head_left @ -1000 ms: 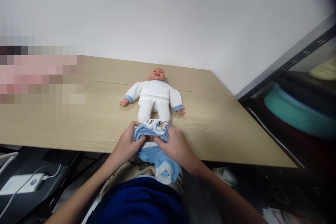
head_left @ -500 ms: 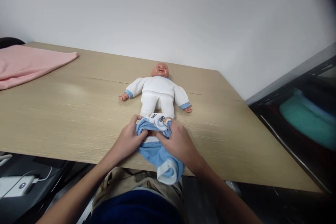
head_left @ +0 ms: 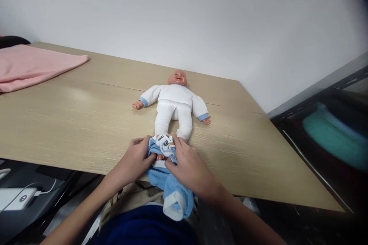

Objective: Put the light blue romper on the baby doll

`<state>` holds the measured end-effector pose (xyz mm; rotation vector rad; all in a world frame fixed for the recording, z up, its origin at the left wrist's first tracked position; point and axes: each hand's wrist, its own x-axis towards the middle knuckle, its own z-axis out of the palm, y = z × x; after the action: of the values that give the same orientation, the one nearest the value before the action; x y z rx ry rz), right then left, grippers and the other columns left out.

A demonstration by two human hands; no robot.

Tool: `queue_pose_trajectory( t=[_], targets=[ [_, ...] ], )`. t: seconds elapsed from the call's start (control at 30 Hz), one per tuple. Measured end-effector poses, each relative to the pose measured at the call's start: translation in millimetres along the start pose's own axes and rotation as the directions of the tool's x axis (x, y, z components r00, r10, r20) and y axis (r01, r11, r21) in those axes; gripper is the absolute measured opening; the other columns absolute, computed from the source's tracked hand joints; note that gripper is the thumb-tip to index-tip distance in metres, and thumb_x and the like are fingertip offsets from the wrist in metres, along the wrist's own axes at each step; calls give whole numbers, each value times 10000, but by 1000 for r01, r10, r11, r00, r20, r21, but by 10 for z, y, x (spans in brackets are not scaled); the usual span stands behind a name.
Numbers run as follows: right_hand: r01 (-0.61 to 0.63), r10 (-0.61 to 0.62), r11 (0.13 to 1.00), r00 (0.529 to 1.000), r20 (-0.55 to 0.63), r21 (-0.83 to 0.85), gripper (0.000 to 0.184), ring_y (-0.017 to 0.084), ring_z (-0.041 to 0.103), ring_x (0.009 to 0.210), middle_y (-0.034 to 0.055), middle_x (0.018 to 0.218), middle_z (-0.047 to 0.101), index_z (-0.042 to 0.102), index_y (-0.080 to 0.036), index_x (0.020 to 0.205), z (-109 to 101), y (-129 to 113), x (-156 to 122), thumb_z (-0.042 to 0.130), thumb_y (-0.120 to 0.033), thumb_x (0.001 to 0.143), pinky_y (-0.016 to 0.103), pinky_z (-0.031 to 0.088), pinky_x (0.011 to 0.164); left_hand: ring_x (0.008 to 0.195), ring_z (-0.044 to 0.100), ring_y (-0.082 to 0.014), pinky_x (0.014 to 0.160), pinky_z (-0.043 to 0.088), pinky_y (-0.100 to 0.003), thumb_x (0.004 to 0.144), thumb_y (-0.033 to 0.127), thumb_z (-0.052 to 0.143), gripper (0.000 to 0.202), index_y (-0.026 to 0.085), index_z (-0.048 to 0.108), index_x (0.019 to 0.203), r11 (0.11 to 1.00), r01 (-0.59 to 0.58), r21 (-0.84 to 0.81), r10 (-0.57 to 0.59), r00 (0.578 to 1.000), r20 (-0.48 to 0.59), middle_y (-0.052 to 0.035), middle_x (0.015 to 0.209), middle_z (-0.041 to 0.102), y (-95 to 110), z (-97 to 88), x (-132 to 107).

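Note:
A baby doll (head_left: 175, 95) in a white top with blue cuffs lies on its back on the table, head away from me. Around its feet is a small pair of blue terry pants (head_left: 161, 178) with a white patch showing a cartoon face. My left hand (head_left: 138, 157) pinches the left side of the waistband, thumb inside the opening. On the opposite side, my right hand (head_left: 189, 164) grips the waistband the same way. Part of a doll's foot (head_left: 160, 157) shows inside the opening; the other foot is hidden. One trouser leg with a white cuff hangs over the table's front edge.
The wooden table (head_left: 86, 122) stands against a pale wall (head_left: 115, 15). A pink cloth (head_left: 37, 65) lies at its far left. Below the left edge is a white power bank (head_left: 17, 198) with a cable. A dark rack with a teal item (head_left: 330, 136) stands at the right.
Both hands and the pants have shifted slightly toward the doll's left-side foot in view. More of the doll's lower legs shows above the pants, and part of a foot appears in the opening.

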<state>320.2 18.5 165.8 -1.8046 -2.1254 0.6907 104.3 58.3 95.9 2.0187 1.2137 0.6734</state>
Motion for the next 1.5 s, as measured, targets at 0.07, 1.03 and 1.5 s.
queue_pose_trajectory(
  t=[0.07, 1.03, 1.5],
  targets=[
    [37, -37, 999, 999, -4, 24, 555, 421, 699, 1414, 227, 1555, 703, 592, -164, 1581, 0, 57, 15, 712, -365, 1077, 525, 547, 1167, 1186, 663, -375, 1147, 459, -587, 986, 306, 580, 75, 261, 562, 1044, 998, 8, -64, -10, 1000, -22, -96, 1108, 752, -15, -3, 0],
    [411, -390, 882, 911, -132, 233, 355, 239, 709, 872, 41, 973, 800, 780, -202, 1030, -427, 773, 774, 871, -542, 980, 371, 589, 860, 1105, 702, -246, 1023, 548, -355, 882, 464, 958, 376, 195, 790, 1085, 914, -113, -390, 252, 911, 326, -39, 1099, 772, -323, -773, 1005],
    [123, -386, 585, 911, 142, 802, 592, 228, 666, 1005, 37, 1123, 691, 717, -241, 1327, -449, 1319, 538, 883, -652, 934, 324, 578, 867, 1373, 622, -312, 1177, 486, -450, 1013, 571, 833, 495, 268, 710, 1384, 910, -408, -72, 412, 872, 264, -102, 1449, 718, 353, -969, 1266]
  ],
)
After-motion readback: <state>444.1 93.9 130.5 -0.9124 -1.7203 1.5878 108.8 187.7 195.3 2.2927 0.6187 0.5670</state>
